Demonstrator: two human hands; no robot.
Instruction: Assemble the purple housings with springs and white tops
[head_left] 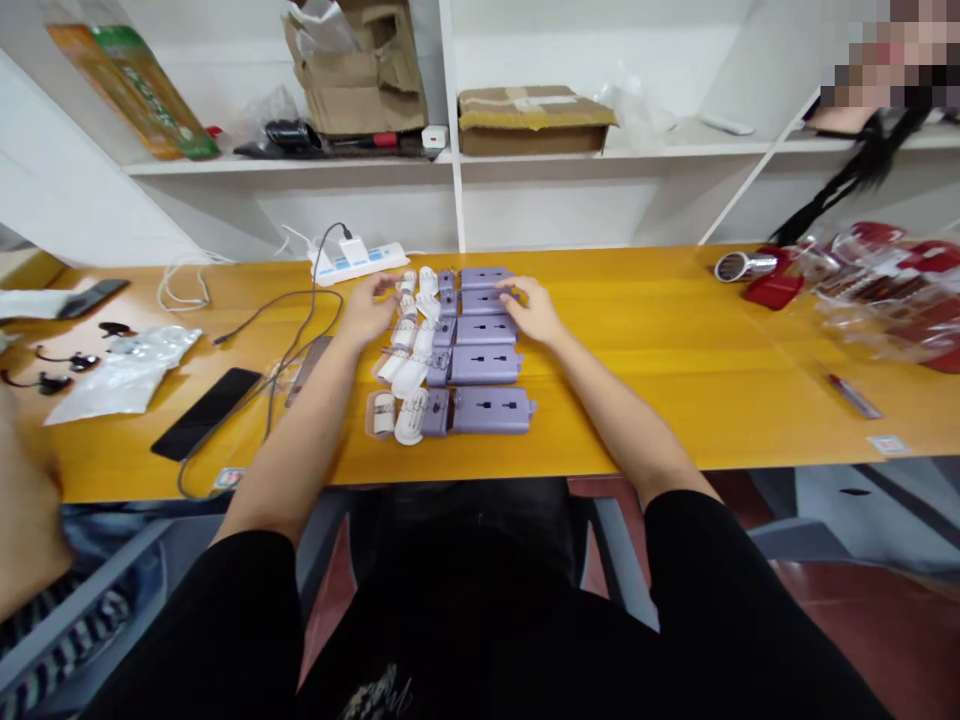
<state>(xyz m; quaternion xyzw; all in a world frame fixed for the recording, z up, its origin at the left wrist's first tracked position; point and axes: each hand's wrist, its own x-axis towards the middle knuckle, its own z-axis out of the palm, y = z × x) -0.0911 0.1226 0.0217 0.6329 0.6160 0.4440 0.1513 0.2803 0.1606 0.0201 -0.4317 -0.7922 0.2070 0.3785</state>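
Several purple plastic panels [491, 411] with paired black slot-like marks lie in a column of rows on the table. Smaller purple blocks [436, 413], white oval pieces [411, 416] and white roll-shaped pieces [384, 413] line up to their left, with thin clear or wiry strands across them. At the left end of the far rows, my left hand [370, 310] has its fingers apart and curved beside the white pieces. My right hand [534, 310] is open, its fingertips touching the right end of the second-farthest panel. Fingers partly hide the pieces there.
A power strip [360, 262] with a cable stands behind the rows. Left are a black phone [206, 412], a clear plastic bag [127, 372] and another person's arm [30, 500]. Right are red wrapped items [885, 285] and a small pen-like item [855, 396]. Shelves hold cardboard boxes [536, 120].
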